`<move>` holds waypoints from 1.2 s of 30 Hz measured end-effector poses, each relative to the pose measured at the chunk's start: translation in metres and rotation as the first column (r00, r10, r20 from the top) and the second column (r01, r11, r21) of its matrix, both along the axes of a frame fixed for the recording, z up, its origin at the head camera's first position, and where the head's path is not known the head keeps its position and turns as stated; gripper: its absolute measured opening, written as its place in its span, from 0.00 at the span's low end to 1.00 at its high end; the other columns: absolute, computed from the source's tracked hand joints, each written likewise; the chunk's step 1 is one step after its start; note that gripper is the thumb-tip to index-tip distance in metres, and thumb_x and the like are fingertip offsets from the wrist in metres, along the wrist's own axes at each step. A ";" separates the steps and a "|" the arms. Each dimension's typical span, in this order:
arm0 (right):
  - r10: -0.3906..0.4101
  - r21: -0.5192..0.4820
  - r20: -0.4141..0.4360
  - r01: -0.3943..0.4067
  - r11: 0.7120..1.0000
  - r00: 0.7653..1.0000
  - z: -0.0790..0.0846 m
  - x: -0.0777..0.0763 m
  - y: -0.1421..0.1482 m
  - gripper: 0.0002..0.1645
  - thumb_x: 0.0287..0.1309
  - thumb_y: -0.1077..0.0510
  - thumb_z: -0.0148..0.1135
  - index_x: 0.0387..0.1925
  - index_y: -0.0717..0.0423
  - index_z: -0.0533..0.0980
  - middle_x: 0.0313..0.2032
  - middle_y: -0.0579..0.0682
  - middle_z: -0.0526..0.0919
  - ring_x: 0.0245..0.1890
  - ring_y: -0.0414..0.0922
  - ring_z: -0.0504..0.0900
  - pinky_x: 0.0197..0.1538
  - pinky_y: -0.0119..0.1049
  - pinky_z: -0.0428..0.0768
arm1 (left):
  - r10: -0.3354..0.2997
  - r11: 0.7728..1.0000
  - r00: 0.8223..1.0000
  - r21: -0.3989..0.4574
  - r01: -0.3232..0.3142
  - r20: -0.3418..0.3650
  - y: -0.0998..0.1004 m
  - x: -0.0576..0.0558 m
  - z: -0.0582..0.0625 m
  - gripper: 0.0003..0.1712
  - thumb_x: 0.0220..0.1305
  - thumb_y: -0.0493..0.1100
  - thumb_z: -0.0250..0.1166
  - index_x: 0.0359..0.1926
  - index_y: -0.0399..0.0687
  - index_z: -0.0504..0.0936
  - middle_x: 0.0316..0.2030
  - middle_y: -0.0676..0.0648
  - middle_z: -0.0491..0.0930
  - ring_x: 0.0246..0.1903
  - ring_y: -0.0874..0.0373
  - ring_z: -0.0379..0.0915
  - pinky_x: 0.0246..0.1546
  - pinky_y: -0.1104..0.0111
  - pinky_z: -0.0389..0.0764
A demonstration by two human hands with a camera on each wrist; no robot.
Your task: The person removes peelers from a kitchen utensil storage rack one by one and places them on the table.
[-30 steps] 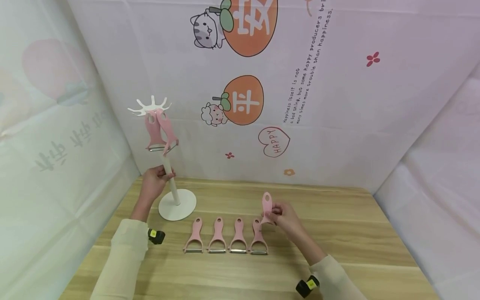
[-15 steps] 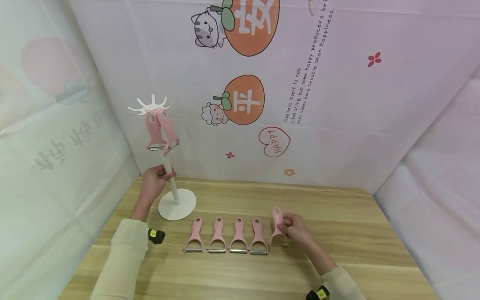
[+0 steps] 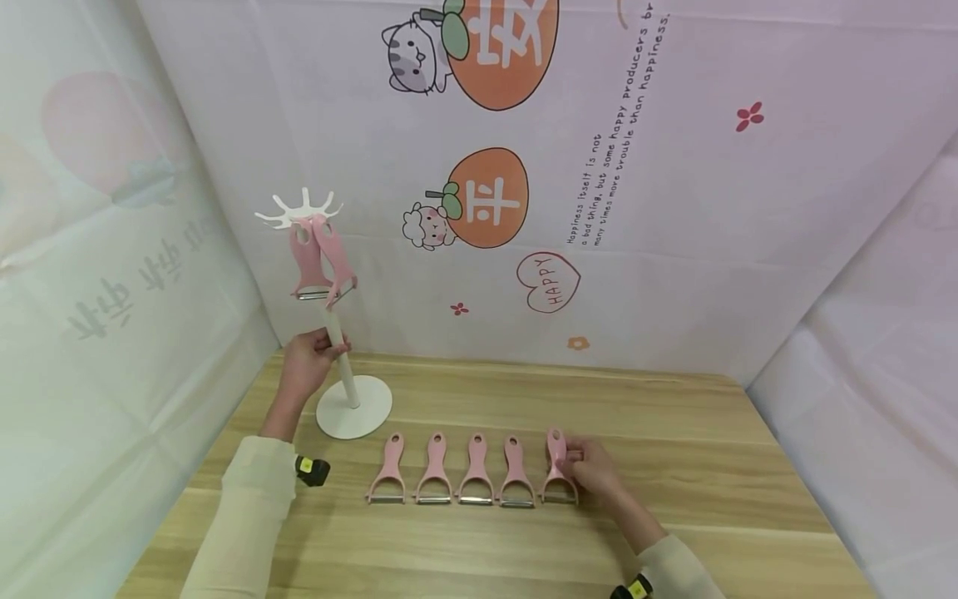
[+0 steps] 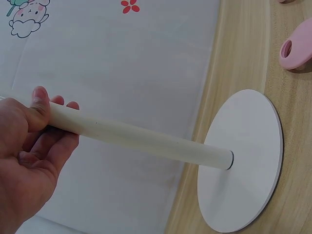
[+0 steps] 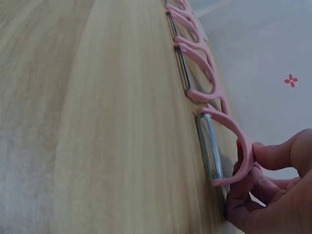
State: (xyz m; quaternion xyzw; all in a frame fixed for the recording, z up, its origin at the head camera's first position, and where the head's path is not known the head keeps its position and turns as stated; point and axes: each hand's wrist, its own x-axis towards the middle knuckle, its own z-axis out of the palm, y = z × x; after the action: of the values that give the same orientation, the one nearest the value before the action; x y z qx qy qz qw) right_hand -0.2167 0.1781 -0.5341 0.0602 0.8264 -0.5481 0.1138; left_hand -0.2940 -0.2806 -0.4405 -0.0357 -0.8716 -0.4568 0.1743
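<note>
My left hand [image 3: 305, 363] grips the white pole [image 4: 141, 139] of an upright rack with a round white base [image 4: 248, 195]. Two pink peelers [image 3: 308, 264] hang from the hooks [image 3: 288, 218] at its top. At the right end of a row on the table, my right hand [image 3: 594, 467] pinches a pink peeler [image 3: 557, 449] by its handle. In the right wrist view thumb and fingers close round that peeler's neck [image 5: 246, 151], its metal blade low over the wood. Several more pink peelers [image 3: 476, 466] lie side by side to its left, handles pointing away.
The wooden table [image 3: 449, 553] ends at a printed white cloth wall [image 3: 636, 291] behind. Similar cloth stands at the left [image 3: 112, 349] and right [image 3: 883, 349]. The rack's base sits near the table's back left, just behind the row.
My right hand has moved right and toward me, lowering its peeler from above the row to the row's right end. The left hand keeps its hold on the pole.
</note>
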 end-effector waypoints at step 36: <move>0.022 0.161 -0.121 -0.003 0.987 0.992 0.008 -0.004 0.018 0.25 0.66 0.60 0.61 0.59 0.71 0.69 0.42 0.65 0.83 0.34 0.48 0.82 0.35 0.37 0.82 | -0.124 0.990 0.992 -0.064 0.123 -0.006 -0.006 -0.005 -0.001 0.07 0.70 0.26 0.54 0.44 0.31 0.77 0.39 0.32 0.83 0.44 0.38 0.82 0.51 0.46 0.83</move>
State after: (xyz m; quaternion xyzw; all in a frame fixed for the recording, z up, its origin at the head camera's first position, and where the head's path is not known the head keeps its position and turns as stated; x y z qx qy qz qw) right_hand -0.2208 0.1957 -0.5263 0.0303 0.8737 -0.4816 0.0610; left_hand -0.2993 -0.2868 -0.4418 -0.0974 -0.8808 -0.4388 0.1489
